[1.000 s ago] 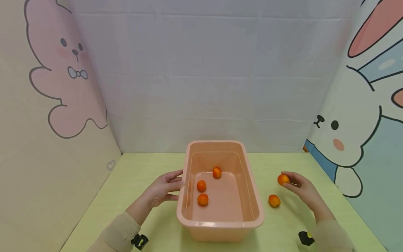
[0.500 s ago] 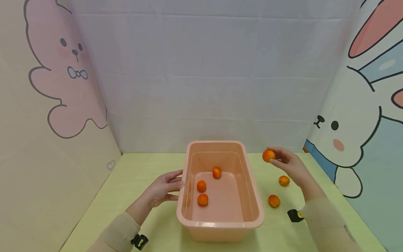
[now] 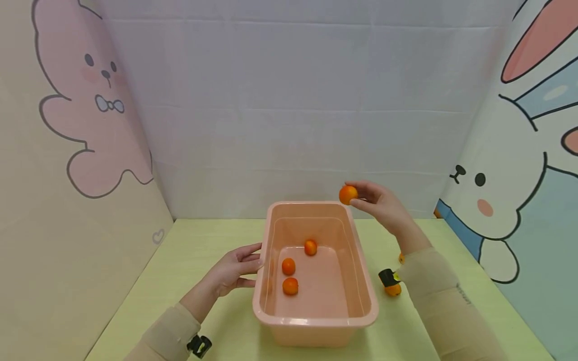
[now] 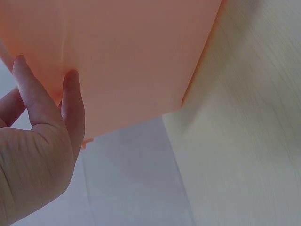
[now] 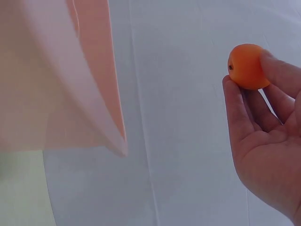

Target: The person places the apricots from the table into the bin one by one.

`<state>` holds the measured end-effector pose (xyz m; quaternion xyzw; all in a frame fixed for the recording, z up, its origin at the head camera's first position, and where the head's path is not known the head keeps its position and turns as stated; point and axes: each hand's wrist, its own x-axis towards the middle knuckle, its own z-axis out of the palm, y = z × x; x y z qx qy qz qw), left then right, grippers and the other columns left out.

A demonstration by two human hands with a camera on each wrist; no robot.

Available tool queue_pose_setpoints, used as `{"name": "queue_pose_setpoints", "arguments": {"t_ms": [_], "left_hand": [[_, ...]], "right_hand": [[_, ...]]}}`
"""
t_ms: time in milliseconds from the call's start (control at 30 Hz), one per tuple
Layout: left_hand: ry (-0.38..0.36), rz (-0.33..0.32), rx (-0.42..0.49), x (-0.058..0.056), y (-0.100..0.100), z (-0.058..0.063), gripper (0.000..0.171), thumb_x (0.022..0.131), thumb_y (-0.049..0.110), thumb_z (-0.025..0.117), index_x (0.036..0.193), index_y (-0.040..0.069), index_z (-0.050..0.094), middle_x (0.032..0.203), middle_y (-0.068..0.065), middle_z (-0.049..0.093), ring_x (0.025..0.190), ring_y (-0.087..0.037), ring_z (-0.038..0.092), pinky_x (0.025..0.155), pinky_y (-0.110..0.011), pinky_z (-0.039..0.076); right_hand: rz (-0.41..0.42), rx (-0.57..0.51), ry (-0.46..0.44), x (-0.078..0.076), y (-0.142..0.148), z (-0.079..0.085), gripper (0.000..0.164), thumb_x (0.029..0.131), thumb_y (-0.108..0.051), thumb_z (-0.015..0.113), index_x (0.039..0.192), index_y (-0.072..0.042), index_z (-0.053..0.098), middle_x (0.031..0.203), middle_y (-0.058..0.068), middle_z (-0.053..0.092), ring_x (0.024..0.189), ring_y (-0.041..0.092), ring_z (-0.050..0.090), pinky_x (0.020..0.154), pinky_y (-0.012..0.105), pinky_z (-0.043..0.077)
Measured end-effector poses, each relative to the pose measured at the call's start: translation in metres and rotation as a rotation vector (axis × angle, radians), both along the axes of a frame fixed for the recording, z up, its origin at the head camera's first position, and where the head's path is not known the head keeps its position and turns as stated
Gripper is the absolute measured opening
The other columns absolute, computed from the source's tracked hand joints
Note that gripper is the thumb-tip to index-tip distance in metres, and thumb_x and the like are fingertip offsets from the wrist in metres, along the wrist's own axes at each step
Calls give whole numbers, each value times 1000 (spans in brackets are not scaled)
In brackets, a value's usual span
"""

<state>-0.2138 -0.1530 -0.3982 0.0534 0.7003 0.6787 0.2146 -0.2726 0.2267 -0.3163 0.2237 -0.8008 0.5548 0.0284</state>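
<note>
My right hand (image 3: 379, 203) pinches a small, smooth orange fruit (image 5: 247, 67) between thumb and fingertips. A dark stem spot shows on the fruit's left side in the right wrist view. In the head view, this hand is raised at the far right corner of a deep pink plastic bin (image 3: 316, 321). Inside the bin lie three similar fruits, one of them an orange fruit (image 3: 290, 286) near the left wall. My left hand (image 3: 235, 271) stays at the bin's left side, its extended fingers (image 4: 72, 96) touching the outer wall below the rim.
On the table (image 3: 217, 230) right of the bin lie two more orange fruits; the nearer fruit (image 3: 394, 291) is partly covered by the black wrist camera (image 3: 388, 277), the other mostly by the right sleeve (image 3: 431, 276). A white cloth wall (image 3: 307, 110) closes off the back.
My right hand has lifted one orange fruit off the table and carried it up and left to the bin's far right corner. The left hand and the bin hold their place.
</note>
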Motion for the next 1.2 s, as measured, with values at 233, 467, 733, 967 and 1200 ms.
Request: {"name": "queue_pose_setpoints", "arguments": {"t_ms": [233, 467, 733, 967, 1200], "left_hand": [[-2, 9, -3, 0, -1, 0, 68, 98, 18, 65, 154, 2, 30, 145, -23, 48, 110, -28, 65, 76, -39, 60], [-14, 30, -13, -1, -2, -1, 67, 97, 18, 66, 154, 3, 33, 143, -23, 50, 108, -28, 66, 77, -40, 60], [-1, 13, -11, 0, -2, 0, 67, 98, 18, 64, 154, 2, 31, 145, -24, 47, 111, -29, 64, 78, -42, 60], [-8, 14, -2, 0, -4, -1, 68, 97, 18, 66, 154, 3, 33, 144, -23, 50, 111, -29, 65, 79, -42, 59], [-9, 9, -3, 0, -4, 0, 69, 97, 19, 66, 154, 3, 31, 144, -23, 49, 112, -30, 64, 80, -42, 59]], "right_hand": [[60, -39, -13, -14, -34, 6, 47, 97, -9, 64, 141, 1, 51, 133, 18, 57, 109, 19, 61, 94, 22, 50], [109, -10, -64, -27, -64, 5, 45, 97, -10, 65, 140, -1, 53, 130, 17, 60, 113, 28, 59, 95, 27, 51], [124, 42, -116, -42, -91, -5, 46, 96, -13, 67, 139, -3, 55, 129, 15, 60, 114, 29, 56, 103, 42, 47], [119, 58, -163, -51, -109, -15, 45, 95, -13, 68, 138, -4, 56, 128, 13, 60, 115, 28, 56, 103, 39, 47], [107, 66, -231, -57, -119, -29, 44, 94, -9, 69, 136, -3, 57, 127, 12, 61, 119, 30, 55, 103, 38, 47]]}}
